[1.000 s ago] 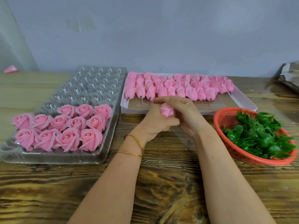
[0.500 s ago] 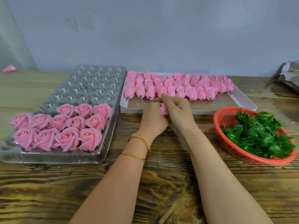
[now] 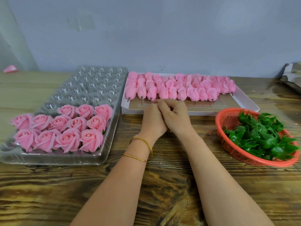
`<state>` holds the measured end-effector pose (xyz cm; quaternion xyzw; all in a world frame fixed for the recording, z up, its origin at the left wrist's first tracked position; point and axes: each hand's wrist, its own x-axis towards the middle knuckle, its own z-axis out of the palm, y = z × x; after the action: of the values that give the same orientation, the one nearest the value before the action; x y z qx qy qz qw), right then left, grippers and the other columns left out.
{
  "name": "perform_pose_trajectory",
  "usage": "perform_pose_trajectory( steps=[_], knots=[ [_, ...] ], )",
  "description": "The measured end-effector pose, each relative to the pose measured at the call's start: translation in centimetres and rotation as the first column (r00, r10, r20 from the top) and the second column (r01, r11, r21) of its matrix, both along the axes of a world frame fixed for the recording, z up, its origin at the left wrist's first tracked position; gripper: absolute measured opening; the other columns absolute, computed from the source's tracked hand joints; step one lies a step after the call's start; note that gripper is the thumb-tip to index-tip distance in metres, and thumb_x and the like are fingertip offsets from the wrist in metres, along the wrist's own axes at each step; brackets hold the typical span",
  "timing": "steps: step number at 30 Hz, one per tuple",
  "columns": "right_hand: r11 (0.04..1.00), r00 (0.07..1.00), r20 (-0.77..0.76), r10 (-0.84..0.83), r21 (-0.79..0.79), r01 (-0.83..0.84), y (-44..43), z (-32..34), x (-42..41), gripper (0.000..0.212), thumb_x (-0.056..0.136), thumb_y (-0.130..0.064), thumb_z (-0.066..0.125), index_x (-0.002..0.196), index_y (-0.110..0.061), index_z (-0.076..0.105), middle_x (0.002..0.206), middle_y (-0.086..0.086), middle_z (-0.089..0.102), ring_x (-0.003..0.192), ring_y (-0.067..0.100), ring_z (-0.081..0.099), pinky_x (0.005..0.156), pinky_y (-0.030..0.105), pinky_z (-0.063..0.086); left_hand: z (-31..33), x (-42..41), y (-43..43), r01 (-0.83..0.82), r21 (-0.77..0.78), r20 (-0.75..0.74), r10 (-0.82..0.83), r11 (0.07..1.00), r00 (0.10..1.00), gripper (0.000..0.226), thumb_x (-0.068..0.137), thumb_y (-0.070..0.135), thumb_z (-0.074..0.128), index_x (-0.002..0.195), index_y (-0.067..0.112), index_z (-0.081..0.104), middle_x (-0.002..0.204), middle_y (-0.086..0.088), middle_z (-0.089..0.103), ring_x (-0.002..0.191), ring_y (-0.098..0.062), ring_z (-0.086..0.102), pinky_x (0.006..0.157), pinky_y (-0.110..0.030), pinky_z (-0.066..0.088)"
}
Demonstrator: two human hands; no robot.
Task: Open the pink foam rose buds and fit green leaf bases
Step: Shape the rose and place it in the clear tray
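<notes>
Curling inward, left hand [image 3: 152, 119] and right hand [image 3: 175, 115] touch; cannot tell what they hold

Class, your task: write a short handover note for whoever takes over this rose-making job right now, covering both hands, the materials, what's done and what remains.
Hands: left hand and right hand are pressed together in front of the white box, fingers curled; what they hold is hidden.
Materials: closed buds lie in rows in the white box; green leaf bases fill the red basket at right.
Done: twelve opened roses sit in the clear tray at left.
Left: open, base and tray every boxed bud.
</notes>
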<state>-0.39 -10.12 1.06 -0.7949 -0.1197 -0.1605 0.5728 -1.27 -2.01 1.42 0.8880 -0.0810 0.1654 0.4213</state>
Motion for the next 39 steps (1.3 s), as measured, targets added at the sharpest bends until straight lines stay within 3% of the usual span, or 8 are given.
perform_pose_trajectory(
  steps=[5, 14, 20, 26, 31, 34, 37, 39],
  knots=[
    [0.999, 1.0, -0.007, 0.03, 0.023, -0.03, 0.1, -0.3, 0.2, 0.041, 0.093, -0.025, 0.052, 0.084, 0.013, 0.064, 0.082, 0.033, 0.063, 0.072, 0.01, 0.048, 0.065, 0.037, 0.046, -0.2, 0.1, 0.0, -0.015, 0.002, -0.006, 0.015, 1.0, 1.0, 0.02, 0.093, 0.01, 0.056, 0.081, 0.004, 0.071, 0.083, -0.014, 0.071, 0.08, -0.024, 0.064, 0.062, -0.025, 0.038],
    [0.986, 0.987, -0.083, 0.136, 0.112, -0.126, 0.0, 0.1, -0.3, 0.027, 0.1, -0.021, 0.055, 0.092, -0.002, 0.072, 0.079, 0.004, 0.072, 0.074, -0.001, 0.058, 0.073, 0.017, 0.047, -0.3, 0.2, 0.0, -0.055, -0.047, 0.034, 0.057, 0.997, 0.998, 0.019, 0.091, 0.009, 0.055, 0.077, 0.012, 0.066, 0.072, -0.001, 0.063, 0.067, -0.01, 0.05, 0.058, -0.019, 0.034],
    [0.983, 0.974, -0.131, 0.183, 0.05, -0.178, 0.0, 0.5, -0.7, 0.022, 0.101, -0.031, 0.052, 0.085, -0.029, 0.067, 0.077, -0.019, 0.066, 0.081, -0.001, 0.06, 0.081, 0.025, 0.046, -0.3, 0.4, 0.1, -0.044, -0.05, 0.07, 0.047, 0.998, 0.996, 0.024, 0.091, 0.008, 0.052, 0.07, 0.019, 0.057, 0.059, 0.018, 0.044, 0.056, 0.006, 0.04, 0.046, -0.017, 0.031],
    [0.973, 0.962, -0.143, 0.232, 0.02, -0.232, -0.4, 0.8, -1.2, 0.042, 0.099, -0.039, 0.052, 0.091, 0.001, 0.06, 0.079, -0.001, 0.059, 0.079, 0.008, 0.054, 0.079, 0.034, 0.046, -0.4, 0.6, 0.2, -0.04, -0.024, 0.05, 0.041, 0.999, 0.998, 0.026, 0.094, 0.012, 0.049, 0.072, 0.014, 0.063, 0.061, 0.015, 0.047, 0.058, 0.006, 0.043, 0.048, -0.009, 0.033],
    [0.977, 0.955, -0.206, 0.214, 0.049, -0.208, -0.7, 1.0, -1.4, 0.039, 0.092, -0.045, 0.061, 0.108, -0.01, 0.069, 0.103, -0.001, 0.073, 0.098, 0.006, 0.065, 0.094, 0.038, 0.052, 0.0, 0.3, 0.2, -0.017, -0.009, 0.077, 0.018, 1.0, 0.997, 0.035, 0.091, 0.008, 0.052, 0.06, 0.024, 0.051, 0.058, 0.016, 0.043, 0.056, 0.007, 0.039, 0.056, -0.002, 0.038],
    [0.968, 0.935, -0.291, 0.201, 0.207, -0.144, -1.3, 1.5, -1.2, 0.058, 0.082, -0.048, 0.067, 0.128, -0.014, 0.063, 0.123, 0.003, 0.068, 0.116, 0.013, 0.062, 0.1, 0.035, 0.049, 0.1, 0.1, 0.1, 0.035, -0.078, 0.029, -0.033, 0.996, 0.999, 0.033, 0.084, 0.008, 0.061, 0.062, 0.03, 0.052, 0.058, 0.018, 0.051, 0.057, 0.008, 0.048, 0.053, -0.003, 0.038],
    [0.872, 0.924, -0.287, 0.253, 0.481, -0.09, -2.0, 2.3, -0.8, 0.023, 0.093, -0.023, 0.061, 0.108, -0.008, 0.069, 0.1, 0.005, 0.075, 0.094, 0.014, 0.071, 0.073, 0.026, 0.055, 0.1, -0.3, 0.2, 0.091, -0.263, 0.019, -0.089, 0.961, 0.996, 0.04, 0.073, -0.002, 0.068, 0.058, 0.033, 0.057, 0.051, 0.024, 0.058, 0.057, 0.011, 0.056, 0.052, -0.003, 0.037],
    [0.796, 0.928, -0.243, 0.284, 0.6, -0.086, -2.4, 2.5, -0.7, 0.016, 0.095, -0.011, 0.054, 0.092, -0.004, 0.069, 0.093, 0.008, 0.073, 0.088, 0.017, 0.069, 0.069, 0.026, 0.055, 0.0, -0.4, 0.1, 0.093, -0.308, 0.013, -0.094, 0.947, 0.996, 0.046, 0.07, -0.006, 0.068, 0.057, 0.036, 0.057, 0.051, 0.027, 0.058, 0.056, 0.01, 0.055, 0.052, -0.004, 0.036]
  ],
)
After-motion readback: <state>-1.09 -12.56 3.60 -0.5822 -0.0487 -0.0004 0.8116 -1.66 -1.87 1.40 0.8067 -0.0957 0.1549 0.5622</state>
